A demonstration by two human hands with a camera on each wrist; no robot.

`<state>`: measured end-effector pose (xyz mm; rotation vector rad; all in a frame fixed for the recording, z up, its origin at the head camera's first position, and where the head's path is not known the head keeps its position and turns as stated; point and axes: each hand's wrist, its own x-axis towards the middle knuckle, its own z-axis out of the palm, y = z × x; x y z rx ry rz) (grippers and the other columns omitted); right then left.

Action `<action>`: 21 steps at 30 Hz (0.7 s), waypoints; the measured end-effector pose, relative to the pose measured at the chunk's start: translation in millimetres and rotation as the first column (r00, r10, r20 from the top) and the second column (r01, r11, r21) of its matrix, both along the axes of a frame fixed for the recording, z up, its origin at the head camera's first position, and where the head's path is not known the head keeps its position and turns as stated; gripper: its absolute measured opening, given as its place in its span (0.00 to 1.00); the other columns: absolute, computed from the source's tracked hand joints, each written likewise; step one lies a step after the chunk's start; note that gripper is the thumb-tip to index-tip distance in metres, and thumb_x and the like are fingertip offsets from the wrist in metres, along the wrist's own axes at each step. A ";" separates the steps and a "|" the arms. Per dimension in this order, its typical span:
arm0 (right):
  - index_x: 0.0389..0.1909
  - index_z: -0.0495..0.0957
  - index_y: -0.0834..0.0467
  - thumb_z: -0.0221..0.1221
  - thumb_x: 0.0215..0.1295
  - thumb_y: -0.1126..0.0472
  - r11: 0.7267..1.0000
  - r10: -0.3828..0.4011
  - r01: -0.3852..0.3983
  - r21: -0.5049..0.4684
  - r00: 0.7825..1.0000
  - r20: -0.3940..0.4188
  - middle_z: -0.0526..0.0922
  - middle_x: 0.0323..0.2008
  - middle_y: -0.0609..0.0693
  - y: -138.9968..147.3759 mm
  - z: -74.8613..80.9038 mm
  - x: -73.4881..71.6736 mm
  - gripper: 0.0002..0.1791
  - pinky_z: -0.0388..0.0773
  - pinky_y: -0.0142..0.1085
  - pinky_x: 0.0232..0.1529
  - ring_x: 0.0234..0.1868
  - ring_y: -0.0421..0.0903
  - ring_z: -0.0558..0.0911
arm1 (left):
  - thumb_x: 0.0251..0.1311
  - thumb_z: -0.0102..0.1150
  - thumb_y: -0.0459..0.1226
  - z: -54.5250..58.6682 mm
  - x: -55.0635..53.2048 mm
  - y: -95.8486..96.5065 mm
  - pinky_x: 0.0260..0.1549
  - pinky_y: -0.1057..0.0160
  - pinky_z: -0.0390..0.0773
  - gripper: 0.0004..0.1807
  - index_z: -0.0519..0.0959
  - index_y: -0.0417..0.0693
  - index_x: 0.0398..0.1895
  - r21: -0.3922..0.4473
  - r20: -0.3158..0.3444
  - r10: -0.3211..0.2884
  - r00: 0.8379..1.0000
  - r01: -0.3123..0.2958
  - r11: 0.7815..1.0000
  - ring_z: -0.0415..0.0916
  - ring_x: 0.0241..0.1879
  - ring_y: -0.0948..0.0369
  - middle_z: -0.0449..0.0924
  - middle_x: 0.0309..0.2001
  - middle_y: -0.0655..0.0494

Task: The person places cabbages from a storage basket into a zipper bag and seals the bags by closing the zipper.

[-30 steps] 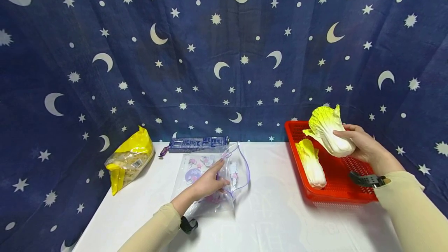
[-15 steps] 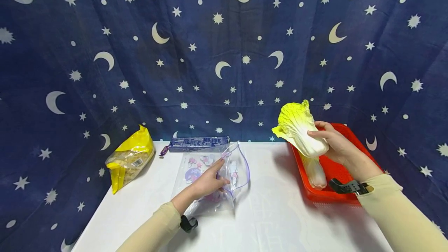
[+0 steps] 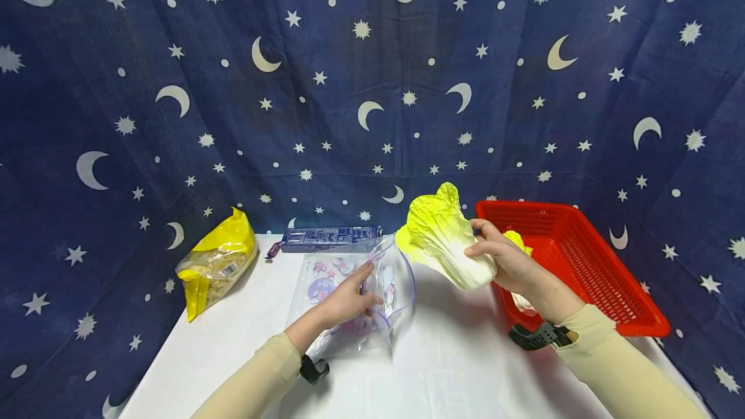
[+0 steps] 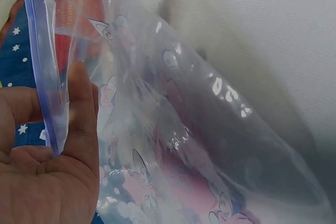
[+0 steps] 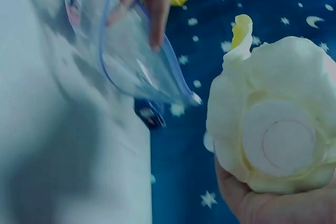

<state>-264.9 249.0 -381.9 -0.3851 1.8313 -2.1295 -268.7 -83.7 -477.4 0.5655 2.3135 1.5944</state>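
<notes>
A Chinese cabbage (image 3: 445,238), yellow-green leaves leftward and white base toward the palm, is held in the air by my right hand (image 3: 509,267). The right wrist view shows the pale round base of the cabbage (image 5: 278,135). Its leaf tips are at the mouth of a clear zip bag (image 3: 326,290) with a purple zip and cartoon prints, lying on the table. My left hand (image 3: 347,302) holds that bag's rim, with the purple zip (image 4: 39,72) passing between thumb and fingers; the mouth stands apart. A second cabbage (image 3: 522,302) lies in the red basket (image 3: 605,264), mostly hidden behind my right hand.
A yellow bag (image 3: 218,260) with a see-through window stands at the table's left edge. A flat blue box (image 3: 330,239) lies at the back, with a small purple wrapped item (image 3: 273,251) beside it. Behind the white table (image 3: 442,367) hangs a blue curtain with moons and stars.
My right hand has carried the cabbage left, from above the red basket to the bag's mouth. The basket has turned and shifted slightly. My left hand stays on the bag.
</notes>
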 end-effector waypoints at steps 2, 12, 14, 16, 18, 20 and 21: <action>0.60 0.54 0.53 0.50 0.66 0.71 0.999 0.018 -0.018 -0.032 1.000 0.001 0.74 0.51 0.54 -8.1 -5.9 0.6 0.26 0.86 0.33 0.41 0.41 0.45 0.84 | 0.62 0.57 0.26 0.7 -0.1 0.4 0.33 0.55 0.88 0.45 0.49 0.34 0.81 0.003 0.007 0.004 1.000 -0.004 1.000 0.82 0.27 0.59 0.41 0.81 0.37; 0.58 0.57 0.52 0.50 0.65 0.72 0.991 0.026 -0.020 -0.133 0.999 0.047 0.75 0.51 0.53 -37.3 -52.0 -1.8 0.24 0.85 0.33 0.42 0.43 0.45 0.83 | 0.63 0.61 0.29 3.6 -0.8 1.3 0.36 0.49 0.88 0.46 0.50 0.37 0.81 0.012 0.023 0.032 0.999 -0.032 0.999 0.82 0.25 0.57 0.42 0.81 0.39; 0.57 0.58 0.52 0.50 0.65 0.72 0.992 0.002 0.008 -0.126 0.997 0.072 0.76 0.51 0.53 -40.6 -62.3 -2.8 0.23 0.85 0.33 0.41 0.43 0.46 0.83 | 0.63 0.61 0.29 3.3 -1.9 1.3 0.34 0.53 0.88 0.46 0.49 0.38 0.82 0.017 0.024 0.043 0.999 -0.043 0.999 0.82 0.26 0.57 0.44 0.81 0.39; 0.56 0.58 0.52 0.51 0.65 0.72 0.994 -0.020 0.029 -0.105 0.996 0.092 0.76 0.50 0.53 -42.4 -72.0 -3.8 0.22 0.85 0.33 0.41 0.43 0.46 0.83 | 0.63 0.61 0.29 3.3 -2.9 1.4 0.33 0.58 0.87 0.46 0.49 0.38 0.82 0.021 0.030 0.054 0.998 -0.055 0.998 0.82 0.27 0.58 0.45 0.81 0.39; 0.56 0.58 0.52 0.51 0.64 0.72 0.996 -0.032 0.041 -0.081 0.994 0.102 0.75 0.51 0.54 -43.2 -81.1 -5.1 0.23 0.84 0.34 0.42 0.44 0.47 0.82 | 0.63 0.62 0.30 4.0 -3.3 1.5 0.34 0.61 0.86 0.46 0.49 0.38 0.82 0.036 0.042 0.061 0.997 -0.062 0.997 0.82 0.27 0.59 0.45 0.81 0.39; 0.56 0.57 0.54 0.52 0.63 0.72 0.998 -0.038 0.044 -0.052 0.994 0.099 0.73 0.52 0.55 -43.1 -88.7 -6.3 0.24 0.84 0.34 0.44 0.46 0.48 0.81 | 0.63 0.63 0.31 5.4 -3.5 1.4 0.35 0.61 0.87 0.47 0.49 0.37 0.82 0.048 0.054 0.065 0.996 -0.068 0.997 0.81 0.29 0.59 0.44 0.81 0.39; 0.56 0.57 0.54 0.54 0.62 0.72 0.998 -0.041 0.045 -0.035 0.995 0.091 0.73 0.52 0.57 -42.8 -92.0 -6.8 0.25 0.83 0.34 0.45 0.48 0.48 0.80 | 0.63 0.64 0.31 6.2 -3.4 1.3 0.35 0.60 0.87 0.47 0.49 0.37 0.81 0.049 0.056 0.067 0.996 -0.070 0.996 0.81 0.29 0.59 0.43 0.81 0.39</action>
